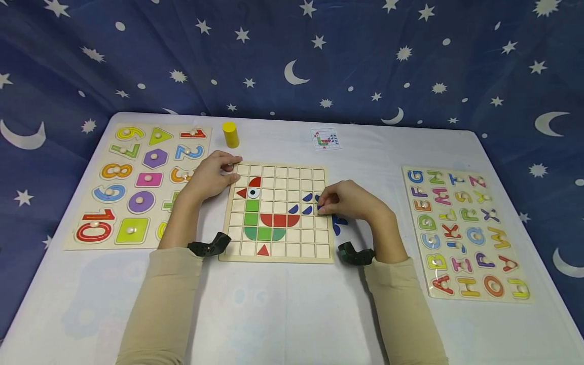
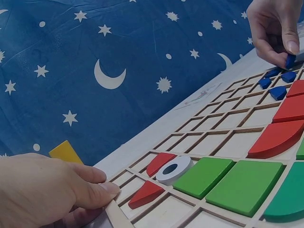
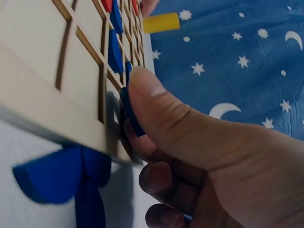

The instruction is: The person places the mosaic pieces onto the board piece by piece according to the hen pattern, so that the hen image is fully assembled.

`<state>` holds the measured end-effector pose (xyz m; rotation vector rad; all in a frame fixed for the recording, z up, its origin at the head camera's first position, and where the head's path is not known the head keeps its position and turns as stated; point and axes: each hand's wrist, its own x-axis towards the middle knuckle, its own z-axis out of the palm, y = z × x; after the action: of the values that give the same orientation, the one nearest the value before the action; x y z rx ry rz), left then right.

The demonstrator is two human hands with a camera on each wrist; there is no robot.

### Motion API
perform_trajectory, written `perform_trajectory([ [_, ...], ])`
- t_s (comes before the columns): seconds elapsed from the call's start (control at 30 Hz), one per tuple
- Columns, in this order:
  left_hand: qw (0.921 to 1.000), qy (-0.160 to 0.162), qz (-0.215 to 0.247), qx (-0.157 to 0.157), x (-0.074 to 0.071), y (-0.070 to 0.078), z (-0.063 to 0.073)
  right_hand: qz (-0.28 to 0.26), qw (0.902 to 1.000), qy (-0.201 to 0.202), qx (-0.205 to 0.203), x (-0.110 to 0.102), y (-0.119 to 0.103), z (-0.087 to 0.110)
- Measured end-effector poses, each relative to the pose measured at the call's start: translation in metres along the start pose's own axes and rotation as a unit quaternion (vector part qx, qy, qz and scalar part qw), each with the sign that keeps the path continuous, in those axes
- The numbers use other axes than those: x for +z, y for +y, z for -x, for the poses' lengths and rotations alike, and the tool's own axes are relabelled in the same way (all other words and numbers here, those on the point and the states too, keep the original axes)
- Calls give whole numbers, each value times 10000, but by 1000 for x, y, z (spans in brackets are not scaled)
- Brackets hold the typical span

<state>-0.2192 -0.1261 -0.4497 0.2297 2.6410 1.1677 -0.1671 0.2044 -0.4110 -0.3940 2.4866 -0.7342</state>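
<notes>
A wooden grid board (image 1: pixel 274 257) holds a bird-like figure of red, green and white pieces. Blue quarter-round pieces (image 1: pixel 307 210) sit in several cells on its right side. My right hand (image 1: pixel 351 200) pinches another blue quarter-round piece (image 3: pixel 130 111) between thumb and index finger, over the board's right edge. The other fingers of that hand curl beneath. My left hand (image 1: pixel 212 175) touches the board's upper left corner with thumb and index finger extended, near the white eye piece (image 2: pixel 174 169) and the red beak triangle (image 2: pixel 145 194).
Loose blue pieces (image 1: pixel 337 223) lie just right of the board. Behind it are a small pattern card (image 1: pixel 326 139) and a yellow cylinder (image 1: pixel 230 135). A number-and-shape puzzle (image 1: pixel 114 198) lies left, a letter puzzle (image 1: pixel 458 223) right. A starry blue cloth (image 1: pixel 255 56) hangs behind.
</notes>
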Motion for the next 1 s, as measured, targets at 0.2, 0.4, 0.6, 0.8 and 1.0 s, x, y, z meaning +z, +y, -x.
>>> perform_trajectory([
  [0.2,10000,16,10,-5,1,0,0,325,9994,87,-39,6,-6,-2],
  [0.4,10000,28,-24,33,2,0,0,566,9983,107,23,7,-9,-1],
  [0.6,10000,15,-44,-13,2,0,-1,400,9992,46,77,0,-6,5],
  [0.8,10000,34,-53,-30,1,1,0,454,9989,5,69,-3,-4,6],
  [1.0,10000,50,-29,-66,1,1,0,482,9988,13,123,-1,-5,3],
])
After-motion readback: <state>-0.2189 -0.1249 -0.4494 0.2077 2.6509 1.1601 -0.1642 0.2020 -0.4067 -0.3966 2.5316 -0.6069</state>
